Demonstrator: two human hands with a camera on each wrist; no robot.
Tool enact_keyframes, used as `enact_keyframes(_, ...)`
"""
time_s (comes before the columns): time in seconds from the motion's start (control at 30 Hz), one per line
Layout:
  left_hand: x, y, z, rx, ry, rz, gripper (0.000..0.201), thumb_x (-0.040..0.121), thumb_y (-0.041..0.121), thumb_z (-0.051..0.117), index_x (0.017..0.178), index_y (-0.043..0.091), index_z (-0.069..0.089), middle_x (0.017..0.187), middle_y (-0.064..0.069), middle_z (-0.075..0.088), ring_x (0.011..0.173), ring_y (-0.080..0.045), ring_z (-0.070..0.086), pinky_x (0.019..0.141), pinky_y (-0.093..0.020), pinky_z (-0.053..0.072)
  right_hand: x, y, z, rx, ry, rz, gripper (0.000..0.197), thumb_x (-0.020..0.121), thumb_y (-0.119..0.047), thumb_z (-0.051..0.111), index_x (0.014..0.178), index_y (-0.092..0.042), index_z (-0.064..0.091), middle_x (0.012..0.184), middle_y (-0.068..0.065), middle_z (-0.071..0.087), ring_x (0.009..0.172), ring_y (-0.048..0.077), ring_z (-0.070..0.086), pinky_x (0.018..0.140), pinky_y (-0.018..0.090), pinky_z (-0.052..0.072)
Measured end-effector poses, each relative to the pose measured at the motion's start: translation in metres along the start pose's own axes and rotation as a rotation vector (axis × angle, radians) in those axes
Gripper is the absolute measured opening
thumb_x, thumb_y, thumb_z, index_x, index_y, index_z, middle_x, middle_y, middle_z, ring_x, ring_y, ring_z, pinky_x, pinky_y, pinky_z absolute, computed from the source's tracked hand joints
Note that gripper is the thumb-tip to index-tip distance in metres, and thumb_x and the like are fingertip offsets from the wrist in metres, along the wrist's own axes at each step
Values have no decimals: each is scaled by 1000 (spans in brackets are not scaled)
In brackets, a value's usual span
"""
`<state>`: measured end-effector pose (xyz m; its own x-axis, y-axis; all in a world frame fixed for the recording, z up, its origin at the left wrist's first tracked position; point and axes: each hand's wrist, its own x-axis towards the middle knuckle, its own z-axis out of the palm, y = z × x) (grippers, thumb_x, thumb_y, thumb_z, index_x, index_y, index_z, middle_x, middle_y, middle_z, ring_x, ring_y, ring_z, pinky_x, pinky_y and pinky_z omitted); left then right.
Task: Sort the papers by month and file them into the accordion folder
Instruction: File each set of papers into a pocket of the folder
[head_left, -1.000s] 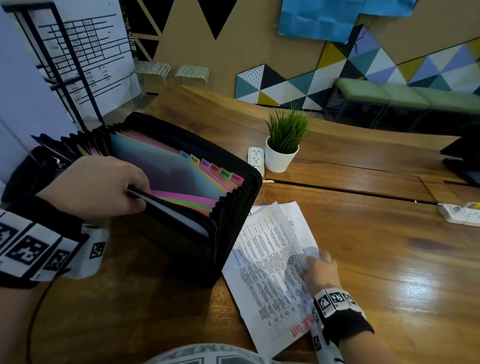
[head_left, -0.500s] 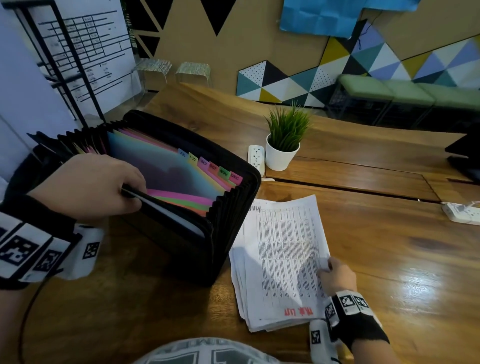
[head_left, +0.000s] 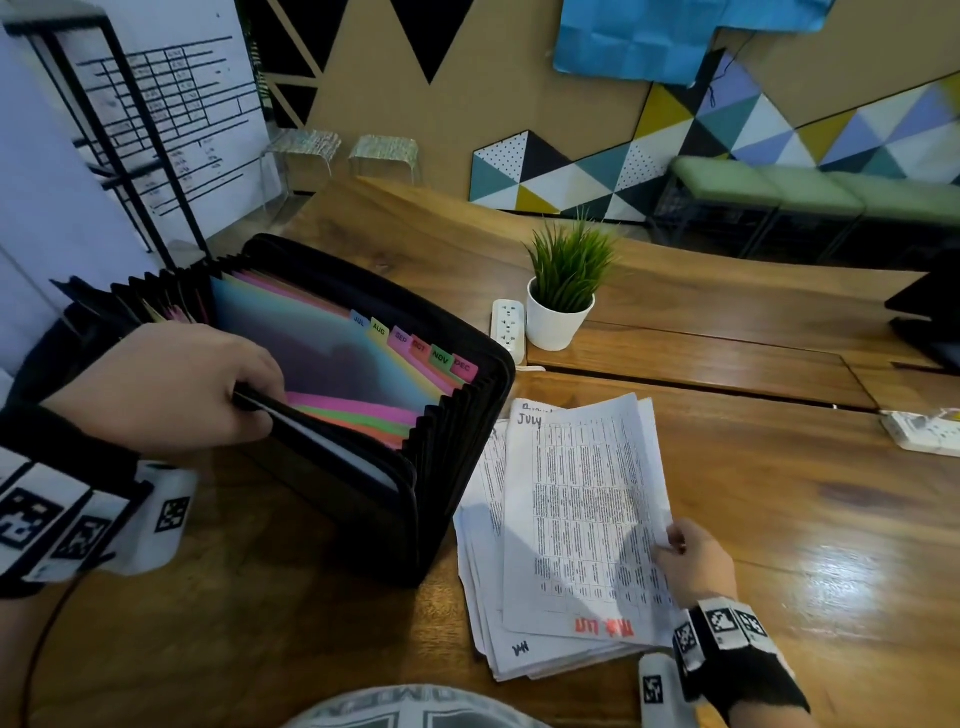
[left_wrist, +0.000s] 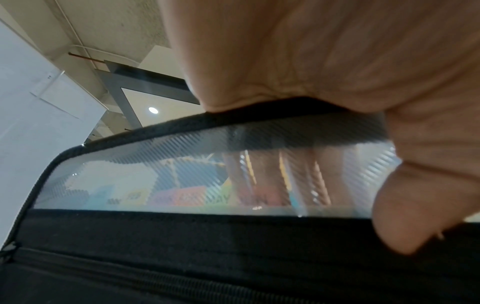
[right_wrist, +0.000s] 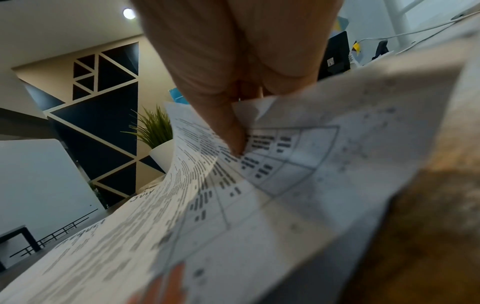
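Observation:
A black accordion folder (head_left: 363, 493) stands open on the wooden table (head_left: 779, 519), showing coloured dividers with tabs JUL to DEC (head_left: 410, 340). My left hand (head_left: 176, 387) grips the folder's near front wall (left_wrist: 182, 236) at its top edge, thumb outside and fingers inside behind a clear pocket. Right of the folder lies a stack of printed papers (head_left: 519, 623). A sheet marked JULY (head_left: 524, 467) shows under the top one. My right hand (head_left: 691, 556) pinches the right edge of the top printed sheet (head_left: 592, 509), whose edge is curled up off the stack (right_wrist: 285, 185).
A small potted plant (head_left: 563, 291) and a white power strip (head_left: 508, 325) stand behind the folder and papers. Another white power strip (head_left: 924, 434) lies at the right edge. A dark object (head_left: 930, 317) sits at the far right. Black shelving (head_left: 119, 135) stands left.
My right hand slid from the middle of the top sheet to its right edge and pinched it, lifting it. The paper stack shifted and straightened. The left hand kept its hold on the folder.

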<state>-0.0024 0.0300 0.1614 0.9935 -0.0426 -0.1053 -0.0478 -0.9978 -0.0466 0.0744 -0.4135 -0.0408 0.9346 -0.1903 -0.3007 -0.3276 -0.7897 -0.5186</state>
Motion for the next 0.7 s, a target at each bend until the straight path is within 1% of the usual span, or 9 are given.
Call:
enact_keyframes(0.1,2,-2,1,24,6,9,7,72,44,67,78,47,68,85,37,56,74,6,51,64,-9,33,-5,7,-5,110,-1,-45,42,84,-1,60,118,-20,44,92,3,58,76,19,58,59,27,47)
enact_keyframes(0.13,3,-3,2,24,6,6,11,71,49,61,79,47,68,85,37,55,74,6,51,64,-8,33,-6,10,-6,120,-18,-58,45,84,-1,59,119,-25,45,94,2,59,75,18,59,57,26,49)
enact_keyframes(0.2,4,-4,3,8,9,6,27,64,56,47,78,47,69,83,38,54,74,6,51,66,-12,38,-6,17,-9,90,-30,-93,40,84,-1,58,92,-40,54,93,3,62,74,19,59,61,30,51)
enact_keyframes(0.23,4,-4,4,3,15,8,32,62,57,43,77,47,69,82,38,53,73,6,51,67,-15,41,-5,20,-9,70,-24,-102,39,84,-1,57,79,-39,57,91,4,62,73,20,59,64,32,50)
enact_keyframes(0.3,4,-4,5,3,22,12,32,61,56,43,78,47,69,82,38,55,74,4,54,69,-19,46,-3,24,-11,30,-28,-80,36,84,-2,58,67,-35,60,91,8,61,75,23,58,66,31,47)
enact_keyframes(0.43,5,-4,4,-18,35,23,29,62,54,46,76,46,69,85,35,61,75,4,59,69,-22,50,-1,24,-10,2,-39,-40,24,83,-4,58,71,-24,63,96,8,60,83,24,58,62,27,41)
enact_keyframes(0.57,4,-4,4,-30,25,34,28,63,53,47,76,45,69,86,34,62,75,4,59,66,-18,47,-6,19,-7,53,-61,-26,4,86,-17,62,84,-17,65,84,2,65,72,12,58,57,22,44)
enact_keyframes(0.63,2,-2,2,-30,33,44,28,62,52,48,76,44,70,87,34,63,76,4,60,64,-15,42,-6,20,-4,38,-86,-5,6,86,-23,64,85,-16,63,80,-1,65,73,12,60,63,27,49)
enact_keyframes(0.7,-1,-1,2,-45,55,61,29,62,52,49,78,44,72,89,34,64,78,5,62,65,-13,39,-7,18,-3,25,-99,44,16,86,-31,63,86,-15,61,80,4,66,72,16,60,67,30,51)
